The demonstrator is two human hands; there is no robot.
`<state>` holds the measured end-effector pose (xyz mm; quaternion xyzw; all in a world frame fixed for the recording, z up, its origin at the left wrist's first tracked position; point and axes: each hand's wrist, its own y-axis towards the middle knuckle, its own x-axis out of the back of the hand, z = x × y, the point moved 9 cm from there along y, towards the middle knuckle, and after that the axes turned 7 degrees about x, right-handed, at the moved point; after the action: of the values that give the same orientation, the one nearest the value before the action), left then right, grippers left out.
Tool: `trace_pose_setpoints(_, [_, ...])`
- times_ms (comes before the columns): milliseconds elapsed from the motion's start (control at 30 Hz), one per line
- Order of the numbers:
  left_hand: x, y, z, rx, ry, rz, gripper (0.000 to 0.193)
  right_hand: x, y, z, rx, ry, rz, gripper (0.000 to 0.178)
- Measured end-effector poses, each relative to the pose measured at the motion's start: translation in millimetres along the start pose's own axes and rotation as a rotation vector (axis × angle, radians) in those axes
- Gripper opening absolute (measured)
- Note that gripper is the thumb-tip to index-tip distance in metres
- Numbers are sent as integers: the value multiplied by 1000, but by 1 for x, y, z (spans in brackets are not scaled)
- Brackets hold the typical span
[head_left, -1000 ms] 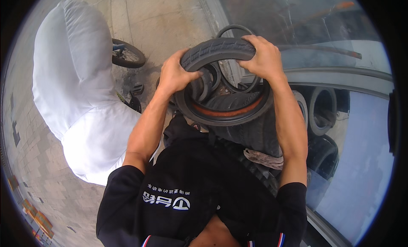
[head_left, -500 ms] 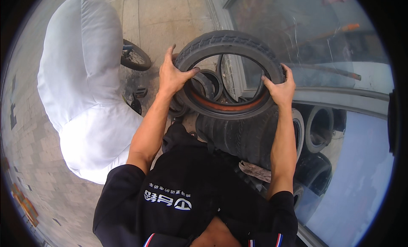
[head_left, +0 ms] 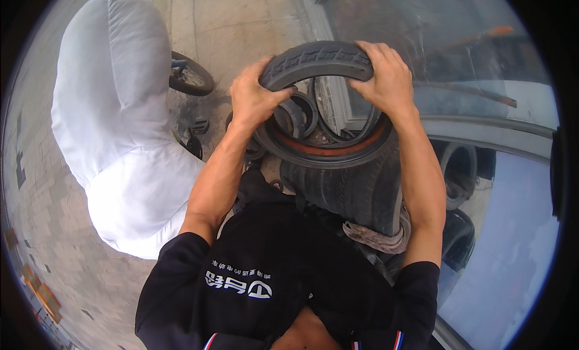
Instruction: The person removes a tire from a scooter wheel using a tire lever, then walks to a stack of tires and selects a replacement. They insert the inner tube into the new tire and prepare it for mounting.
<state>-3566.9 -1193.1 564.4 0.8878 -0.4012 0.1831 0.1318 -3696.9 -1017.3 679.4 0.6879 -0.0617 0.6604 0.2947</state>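
Note:
I hold up a small black tire [head_left: 319, 59] with a treaded outer face, tilted so its far tread shows. A reddish-brown band [head_left: 329, 151] lines the near inside of it. My left hand [head_left: 254, 95] grips the tire's left side, thumb inside the ring and fingers round the tread. My right hand [head_left: 386, 75] is wrapped over the upper right part, thumb on the inner edge and fingers across the tread. Through the ring, other tires [head_left: 304, 109] show on the ground by the door frame.
Below the held tire lies a row of large black tires [head_left: 344, 184], with a brown cloth [head_left: 377, 234] beside it. A white padded cover [head_left: 129, 151] stands at the left, next to a bicycle wheel [head_left: 193, 75]. A glass panel [head_left: 434, 42] rises at the right.
My right hand has shifted from the tire's right side up to its upper right. The tire has tilted, showing more of its far tread. My left hand keeps its grip.

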Motion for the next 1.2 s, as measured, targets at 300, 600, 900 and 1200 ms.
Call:
trace_pose_setpoints(300, [-14,-2,15,151,-45,46,66,-5,-8,-4,-81,-60,7,55])
trace_pose_setpoints(600, [-17,-25,-22,-314,87,-92,82,-5,-50,-13,-8,138,-80,73])
trace_pose_setpoints(900, [-10,-32,-39,-641,259,-118,84,-30,-77,-6,47,340,191,99])
trace_pose_setpoints(1200, [-11,-38,-20,-483,318,16,107,-53,-77,-16,-92,592,142,79])
